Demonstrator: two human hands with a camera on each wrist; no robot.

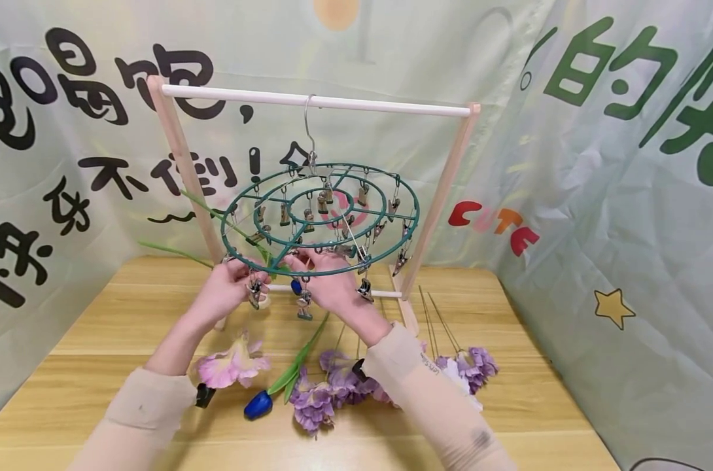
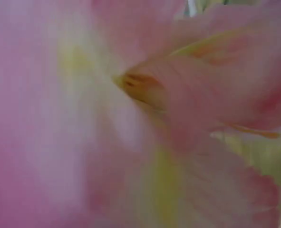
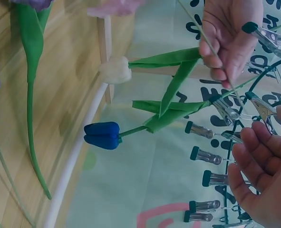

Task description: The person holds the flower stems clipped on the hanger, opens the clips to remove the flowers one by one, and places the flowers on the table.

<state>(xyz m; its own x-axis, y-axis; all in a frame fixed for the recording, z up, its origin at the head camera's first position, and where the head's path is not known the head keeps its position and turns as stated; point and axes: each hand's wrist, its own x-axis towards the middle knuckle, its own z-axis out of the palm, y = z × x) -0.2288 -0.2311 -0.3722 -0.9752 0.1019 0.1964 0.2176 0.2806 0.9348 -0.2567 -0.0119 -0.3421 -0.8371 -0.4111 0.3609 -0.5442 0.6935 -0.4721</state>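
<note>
A green round clip hanger [image 1: 320, 269] hangs by its hook from a rack. My left hand [image 1: 233, 288] pinches a thin green stem [image 3: 204, 34] near the hanger's left rim. A pink ruffled flower [image 1: 233, 363] is below that wrist; its petals [image 2: 192, 95] fill the left wrist view. My right hand [image 1: 333, 284] is under the front rim. In the right wrist view, its thumb and finger pinch a metal clip [image 3: 263, 111] beside the stem's end. A blue tulip [image 3: 102, 135] and a white tulip [image 3: 115, 70] hang head down near the hands.
The wooden rack's white bar [image 1: 392, 104] spans above the hanger. Several metal clips [image 1: 305, 306] dangle from the rings. On the table [image 1: 527, 405] lie another blue tulip [image 1: 258, 405], purple flowers [image 1: 312, 402] and more purple blooms [image 1: 480, 366]. A printed curtain [image 1: 627, 196] stands behind.
</note>
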